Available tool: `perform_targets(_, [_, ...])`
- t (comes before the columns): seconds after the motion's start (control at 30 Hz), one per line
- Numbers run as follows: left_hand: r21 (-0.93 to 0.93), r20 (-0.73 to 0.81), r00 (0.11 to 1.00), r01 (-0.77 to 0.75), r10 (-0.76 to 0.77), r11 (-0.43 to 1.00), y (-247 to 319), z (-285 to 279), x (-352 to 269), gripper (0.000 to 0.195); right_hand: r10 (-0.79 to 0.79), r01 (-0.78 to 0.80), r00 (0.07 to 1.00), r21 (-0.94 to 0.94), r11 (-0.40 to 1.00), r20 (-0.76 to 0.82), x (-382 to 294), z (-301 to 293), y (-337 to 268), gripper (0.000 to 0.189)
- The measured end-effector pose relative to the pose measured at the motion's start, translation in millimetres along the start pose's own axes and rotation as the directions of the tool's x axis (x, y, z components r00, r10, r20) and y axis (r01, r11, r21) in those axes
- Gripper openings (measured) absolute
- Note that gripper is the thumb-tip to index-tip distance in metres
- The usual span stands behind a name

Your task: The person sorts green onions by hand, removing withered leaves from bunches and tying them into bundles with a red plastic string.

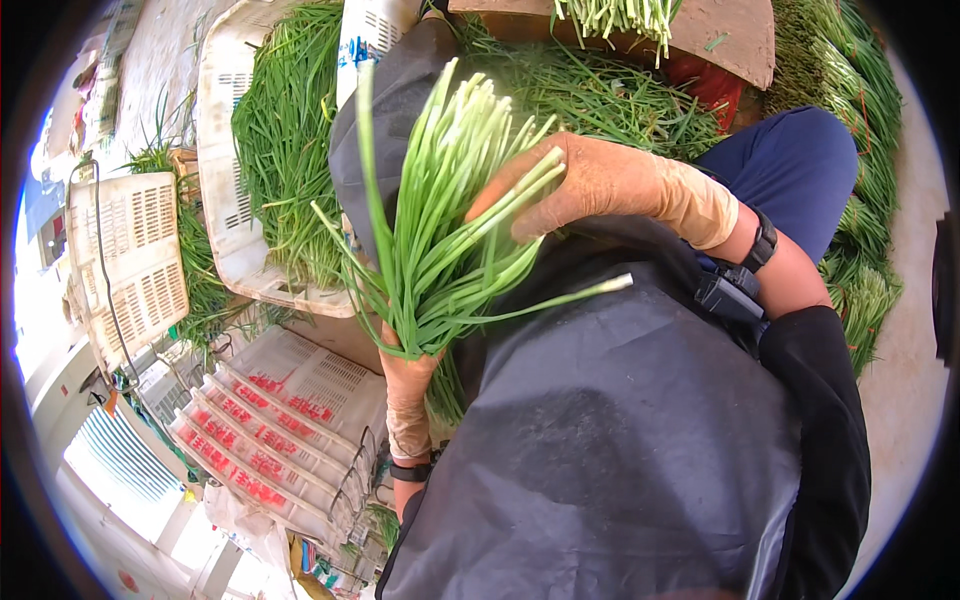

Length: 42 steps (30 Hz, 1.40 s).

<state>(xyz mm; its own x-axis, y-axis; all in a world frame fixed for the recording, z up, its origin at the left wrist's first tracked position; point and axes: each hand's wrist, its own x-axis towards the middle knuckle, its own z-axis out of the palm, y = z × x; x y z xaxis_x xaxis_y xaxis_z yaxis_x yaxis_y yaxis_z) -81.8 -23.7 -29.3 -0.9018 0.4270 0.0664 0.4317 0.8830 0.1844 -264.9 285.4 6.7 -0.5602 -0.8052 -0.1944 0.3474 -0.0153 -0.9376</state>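
My left hand (409, 375), in a soiled pale glove, is closed round the lower part of a bunch of green chives (427, 255), whose whitish cut ends point up and fan apart. At the bunch's right side is my right hand (555, 184), gloved too, with the thumb and fingers round a few pale stalks that stand off from the rest. Its fingertips are blurred and partly behind the stalks. One long stalk sticks out to the right over my dark apron (600, 420).
A white plastic crate (225, 150) of chives stands at the left. Several stacked crates (277, 427) with red marks lie lower left. Loose green leaves (622, 101) lie beyond my lap, by a brown board (727, 37) bearing cut stalks. Tied bunches (862, 172) line the right side.
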Motion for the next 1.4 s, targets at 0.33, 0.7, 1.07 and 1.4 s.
perform_targets(0.33, [-0.086,-0.026,0.999,0.022,-0.024,0.996,-1,0,-6,0.053,0.013,-0.018,1.0,-0.15,0.989,-0.029,-12,10,-2,0.01])
perform_targets(0.7, [-0.486,0.127,0.922,0.38,-0.367,0.787,3,-5,-11,0.054,-0.013,-0.259,0.937,-0.718,0.646,-0.35,15,-8,0,0.037])
perform_targets(1.07, [-0.652,0.731,0.637,0.758,-0.246,0.023,-9,-145,98,0.069,-0.642,0.349,0.765,-0.866,0.357,0.043,16,27,-44,0.094])
perform_targets(1.4, [-0.457,0.887,0.446,0.885,-0.122,-0.087,89,-208,195,0.046,-0.618,0.447,0.755,-0.862,0.241,0.219,16,33,-58,0.12])
